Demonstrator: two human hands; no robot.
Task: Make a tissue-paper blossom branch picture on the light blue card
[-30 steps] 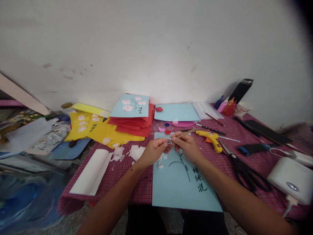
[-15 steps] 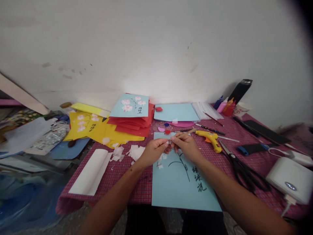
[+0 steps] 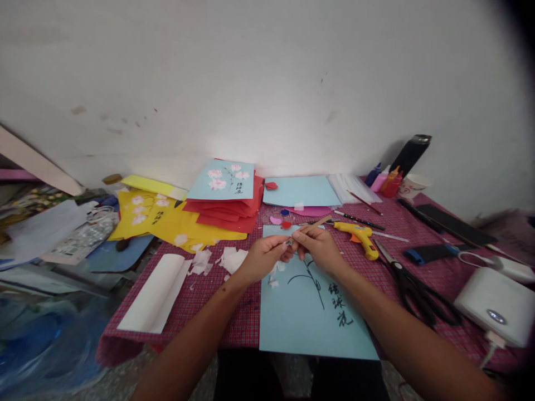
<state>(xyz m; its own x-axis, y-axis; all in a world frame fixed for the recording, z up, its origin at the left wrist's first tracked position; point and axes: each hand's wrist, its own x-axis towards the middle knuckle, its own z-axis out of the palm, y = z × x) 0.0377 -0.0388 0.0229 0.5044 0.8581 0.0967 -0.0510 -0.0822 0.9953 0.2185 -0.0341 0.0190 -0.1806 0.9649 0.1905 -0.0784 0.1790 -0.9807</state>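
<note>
Fingertip to fingertip, my left hand point(image 3: 266, 254) and my right hand point(image 3: 317, 248) meet over the upper part of a light blue paper sheet point(image 3: 309, 334). A small whitish scrap point(image 3: 288, 243), probably paper, is pinched in my left hand. My right hand is closed round a flat tan wooden stick point(image 3: 322, 221), whose end points up and right. Black painted stems and written characters mark the sheet. Small white paper petals point(image 3: 273, 282) lie on it under my left wrist. My fingers partly hide the scrap and the stick's lower end.
To the right lie a yellow glue gun point(image 3: 359, 234), black scissors point(image 3: 418, 287) and a white charger box point(image 3: 497, 306). Torn white paper point(image 3: 233, 259) and a folded white sheet point(image 3: 154, 295) are at the left. Red paper point(image 3: 234, 211) is stacked behind, near paint bottles point(image 3: 380, 181).
The stick in my right hand has shifted and tilted slightly, its free end a little higher and further left. Both hands stay nearly in place.
</note>
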